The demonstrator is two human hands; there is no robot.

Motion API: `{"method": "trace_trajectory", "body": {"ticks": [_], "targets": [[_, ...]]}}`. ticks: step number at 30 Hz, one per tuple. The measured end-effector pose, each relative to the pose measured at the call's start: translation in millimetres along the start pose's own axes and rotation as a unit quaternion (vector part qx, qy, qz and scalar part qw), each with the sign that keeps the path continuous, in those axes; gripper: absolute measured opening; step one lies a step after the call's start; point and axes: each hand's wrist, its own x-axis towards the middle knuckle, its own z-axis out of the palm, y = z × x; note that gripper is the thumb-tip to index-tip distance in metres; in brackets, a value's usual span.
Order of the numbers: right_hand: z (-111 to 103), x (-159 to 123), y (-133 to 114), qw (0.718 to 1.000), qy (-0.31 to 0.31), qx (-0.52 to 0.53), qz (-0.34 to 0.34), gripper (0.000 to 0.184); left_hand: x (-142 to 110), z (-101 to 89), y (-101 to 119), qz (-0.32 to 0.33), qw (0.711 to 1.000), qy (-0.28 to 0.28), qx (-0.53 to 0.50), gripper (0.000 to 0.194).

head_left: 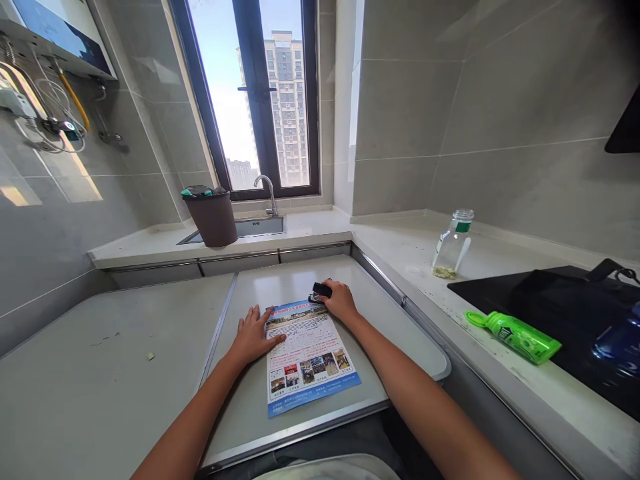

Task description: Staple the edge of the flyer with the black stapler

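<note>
A printed flyer (307, 357) with a blue border lies flat on a small grey table (400, 333) in front of me. My left hand (255, 333) rests open on the flyer's left edge, fingers spread flat. My right hand (341, 298) is at the flyer's top right corner, fingers curled around a small black stapler-like object (320, 292) that sits on that corner.
A kitchen counter (400, 250) wraps around to the right, bearing a glass jar (453, 245), a green bottle (520, 335) lying on a black cooktop (550, 307), and a dark bag (617, 333). A brown bin (213, 217) stands by the sink (257, 227) under the window.
</note>
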Motion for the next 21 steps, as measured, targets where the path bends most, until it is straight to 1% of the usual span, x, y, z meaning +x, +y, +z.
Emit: {"method": "trace_trajectory", "body": {"ticks": [2, 7, 10, 12, 14, 16, 18, 21], "targets": [[0, 1, 5, 1.0, -0.005, -0.016, 0.011, 0.028, 0, -1.9, -4, -0.006, 1.0, 0.001, 0.004, 0.09], [1, 3, 13, 0.999, -0.004, -0.036, 0.026, 0.03, 0, -5.9, -6, 0.031, 0.999, 0.018, -0.025, 0.068], [-1, 4, 16, 0.999, -0.001, -0.046, 0.029, 0.029, -2, -7.9, -3, 0.042, 0.998, 0.016, -0.04, 0.066], [-2, 5, 17, 0.998, -0.001, -0.052, 0.037, 0.028, -4, -9.3, -2, 0.057, 0.997, -0.008, -0.045, 0.07], [-4, 5, 17, 0.997, -0.007, -0.056, 0.045, 0.027, -5, -11.0, -2, 0.074, 0.995, -0.044, -0.05, 0.074], [-5, 6, 17, 0.997, -0.014, -0.061, 0.051, 0.028, -7, -12.6, -2, 0.085, 0.992, -0.069, -0.056, 0.075], [-6, 5, 17, 0.996, -0.021, -0.066, 0.051, 0.029, -7, -13.3, -1, 0.09, 0.992, -0.06, -0.061, 0.069], [-7, 5, 16, 0.996, -0.028, -0.075, 0.05, 0.03, -4, -11.4, -1, 0.093, 0.994, -0.013, -0.064, 0.045]]}}
